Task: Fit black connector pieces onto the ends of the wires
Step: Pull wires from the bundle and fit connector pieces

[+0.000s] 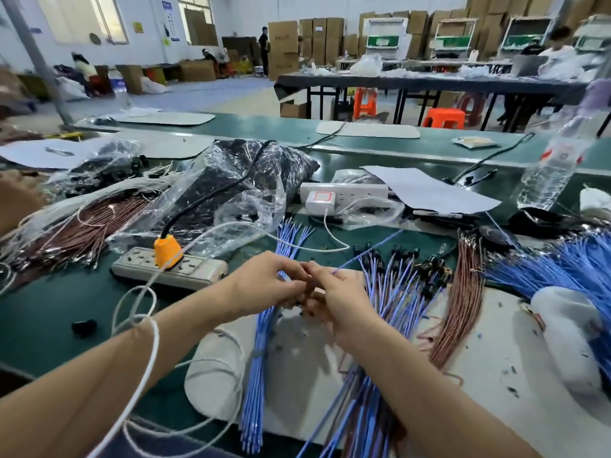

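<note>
On the green table [49, 309] a clear plastic bag [231, 206] holds black connector pieces [291, 173], while nearer, the left hand [264, 282] curls its fingertips, around what I cannot tell, against the right hand [334, 299], which pinches one blue wire [363, 256].

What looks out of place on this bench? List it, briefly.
One black piece lies alone on the green bench, left of the work. A white cord loops over the left forearm and could snag. Small dark bits are scattered over the white mat.
</note>
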A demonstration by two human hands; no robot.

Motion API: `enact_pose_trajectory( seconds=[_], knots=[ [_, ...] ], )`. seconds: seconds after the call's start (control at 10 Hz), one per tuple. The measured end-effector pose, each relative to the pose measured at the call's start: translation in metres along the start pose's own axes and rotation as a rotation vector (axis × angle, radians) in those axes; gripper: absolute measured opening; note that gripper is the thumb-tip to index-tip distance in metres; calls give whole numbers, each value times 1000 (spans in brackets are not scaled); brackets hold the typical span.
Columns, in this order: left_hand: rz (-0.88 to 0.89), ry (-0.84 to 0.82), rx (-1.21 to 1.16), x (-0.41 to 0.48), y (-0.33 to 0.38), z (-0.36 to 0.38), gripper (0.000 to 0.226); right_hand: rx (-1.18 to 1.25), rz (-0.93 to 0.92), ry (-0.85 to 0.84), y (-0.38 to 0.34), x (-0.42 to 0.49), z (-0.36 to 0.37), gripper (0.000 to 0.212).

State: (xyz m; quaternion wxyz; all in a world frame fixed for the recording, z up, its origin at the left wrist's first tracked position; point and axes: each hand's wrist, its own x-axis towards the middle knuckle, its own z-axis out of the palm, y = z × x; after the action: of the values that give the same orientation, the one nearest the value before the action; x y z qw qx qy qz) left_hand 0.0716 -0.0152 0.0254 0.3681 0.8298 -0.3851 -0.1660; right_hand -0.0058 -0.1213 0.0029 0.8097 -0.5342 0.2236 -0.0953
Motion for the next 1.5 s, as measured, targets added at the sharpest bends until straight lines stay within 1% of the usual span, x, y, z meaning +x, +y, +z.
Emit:
enact_pose_trajectory(
  seconds=[0.1, 0.2, 0.3, 0.4, 0.5, 0.6, 0.7, 0.8, 0.9, 1.0, 1.1, 1.2, 1.3, 1.4, 1.5],
  knots=[
    [45, 34, 243, -6, -11, -1, 4, 11, 7, 13, 6, 2, -5, 34],
    [88, -97, 297, -12, -18, 2, 10, 37, -78, 118, -8, 4, -23, 42],
    [70, -149, 331, -14, -21, 0, 9, 143, -287, 287, -35, 4, -53, 44],
    [57, -175, 334, -14, -20, -7, 7, 285, -526, 466, -67, -2, -92, 36],
    [17, -92, 384, -4, -23, -15, 6, 360, -601, 490, -76, -8, -124, 22],
    [-161, 396, 480, 27, -44, -44, 12, 328, -471, 433, -56, -7, -137, 33],
    [-321, 458, 580, 67, -62, -64, 23, 304, -404, 377, -48, -5, -140, 42],
    [-307, 346, 599, 102, -69, -63, 31, 150, -454, 396, -43, -6, -140, 15],
    [-317, 313, 605, 121, -83, -62, 43, 59, -487, 401, -37, -8, -142, 22],
    [-288, 312, 686, 128, -98, -64, 42, 53, -488, 360, -39, -9, -141, 28],
    [-251, 319, 752, 130, -98, -70, 35, -13, -411, 342, -37, -8, -139, 36],
    [-301, 235, 868, 125, -85, -74, 19, 64, -347, 331, -37, -10, -137, 48],
    [-303, 21, 1031, 113, -64, -74, 11, 159, -316, 339, -40, -11, -135, 45],
    [-253, -289, 1321, 97, -24, -69, 19, 109, -303, 318, -40, -10, -134, 10],
    [-332, -1005, 1079, 82, 23, -63, 29, 66, -286, 303, -36, -8, -131, 17]
  ],
)
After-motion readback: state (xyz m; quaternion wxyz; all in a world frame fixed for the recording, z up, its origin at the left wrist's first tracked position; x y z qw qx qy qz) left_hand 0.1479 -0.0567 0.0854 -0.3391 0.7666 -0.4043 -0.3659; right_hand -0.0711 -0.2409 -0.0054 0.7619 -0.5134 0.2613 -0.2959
